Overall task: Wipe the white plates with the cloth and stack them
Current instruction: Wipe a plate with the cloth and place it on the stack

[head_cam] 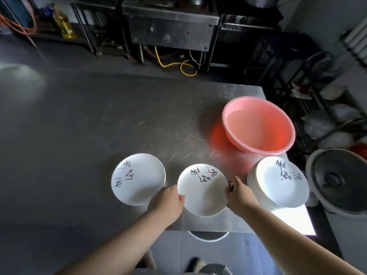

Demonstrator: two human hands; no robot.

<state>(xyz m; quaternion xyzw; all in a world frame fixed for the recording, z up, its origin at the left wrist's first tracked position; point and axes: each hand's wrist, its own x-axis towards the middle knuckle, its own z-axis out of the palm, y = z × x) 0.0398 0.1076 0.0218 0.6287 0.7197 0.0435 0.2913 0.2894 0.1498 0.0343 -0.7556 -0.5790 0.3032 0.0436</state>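
Observation:
A white plate (201, 192) with black brush writing sits near the steel table's front edge. My left hand (168, 201) grips its left rim and my right hand (239, 193) grips its right rim. Whether the plate rests on the table or is lifted I cannot tell. To its left lies a short stack of similar plates (137, 179). At the right stands a taller stack of white plates (278, 183). No cloth shows anywhere.
A pink plastic basin (258, 126) holding water stands behind the right stack. The steel table (99, 126) stretches far and left. Off the table's right side is a large pot with a grey lid (341, 179). A stove unit (170, 22) stands beyond.

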